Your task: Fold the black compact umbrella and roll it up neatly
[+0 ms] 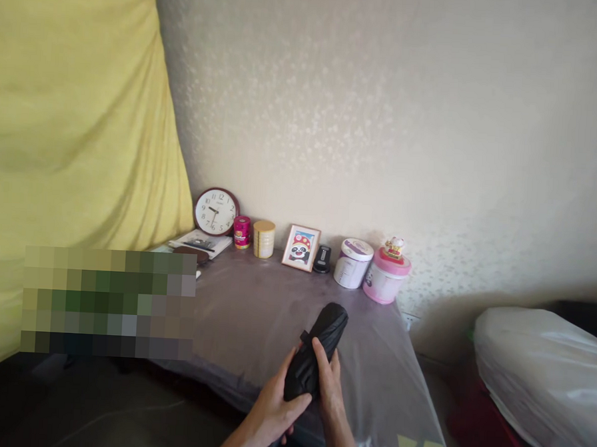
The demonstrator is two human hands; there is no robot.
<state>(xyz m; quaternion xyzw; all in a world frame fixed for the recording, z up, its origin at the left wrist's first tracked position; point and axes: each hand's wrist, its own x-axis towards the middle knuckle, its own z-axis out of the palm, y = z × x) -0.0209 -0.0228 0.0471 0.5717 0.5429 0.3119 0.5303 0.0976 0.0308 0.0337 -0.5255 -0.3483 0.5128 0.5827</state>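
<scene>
A folded black umbrella (331, 322) is held over the near part of the table, tilted with its upper end away from me and to the right. My left hand (276, 402) is closed round its lower end, the thumb lying across the front. Higher up on the right side, my right hand (329, 378) grips the rolled fabric with its fingers and thumb. A short black strap (304, 337) sticks out from the umbrella's left side. Its lowest end is hidden behind my left hand.
Along the wall on the covered table (254, 301) stand a round clock (216, 211), a pink can (241, 232), a yellow canister (263, 240), a panda picture frame (301, 248), a black object (322, 259), a white tub (353, 264) and a pink tub (386, 278). A yellow curtain (74, 118) hangs left.
</scene>
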